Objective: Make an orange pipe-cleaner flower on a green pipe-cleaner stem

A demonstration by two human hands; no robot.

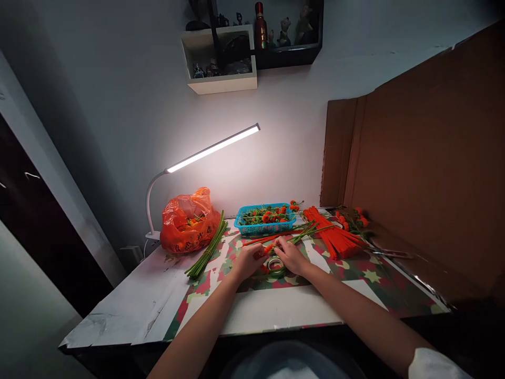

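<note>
Camouflage-patterned sheeting (371,275) covers much of the tabletop, lit by a white lamp (213,149) whose bar slants above and to the left of the blue basket (265,229). Just in front of that basket, the left hand (250,259) pinches a small orange piece (269,249) between thumb and fingers; the right hand (291,256) curls its fingertips close to the piece's other end, though whether they grip it I cannot tell. Nearer the person than the basket, a ring-shaped roll (277,273) lies below the hands; left of it sit a red bag (189,226) and bundled green stems (207,253), right of it fanned red strips (335,234). I judge this a fine two-handed fingertip step, calling next for a steady left pinch and small, careful right-finger movements. Fingers cover the orange piece's ends, the bag hides most of its contents, and the wall shelf (223,84) above the basket is too dim to read fully.
</note>
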